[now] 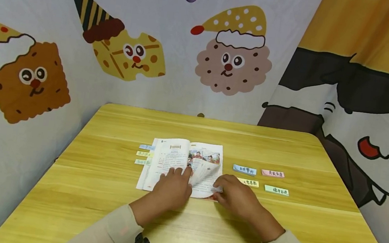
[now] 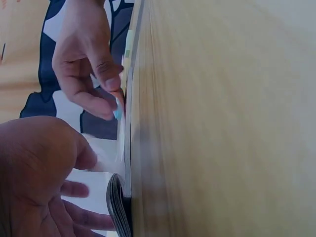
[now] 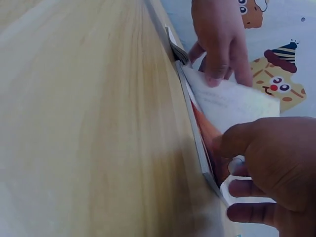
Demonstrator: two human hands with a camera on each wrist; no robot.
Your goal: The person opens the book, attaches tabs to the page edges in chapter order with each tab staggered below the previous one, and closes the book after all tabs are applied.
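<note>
An open book lies on the table, printed text on its left page and colour pictures at the top right. My left hand rests over the middle of it, fingers stretched across the left page. In the right wrist view, the left thumb touches a raised page that curls up from the right half. At the lower right corner, my right hand pinches page edges between thumb and fingers. The left wrist view shows the right hand bent over the book's edge, beyond the left hand.
Blue, yellow and green tabs stick out past the book's left edge. To its right lie handwritten paper strips: blue, pink, yellow and green. Cartoon-printed cloth hangs behind the wooden table.
</note>
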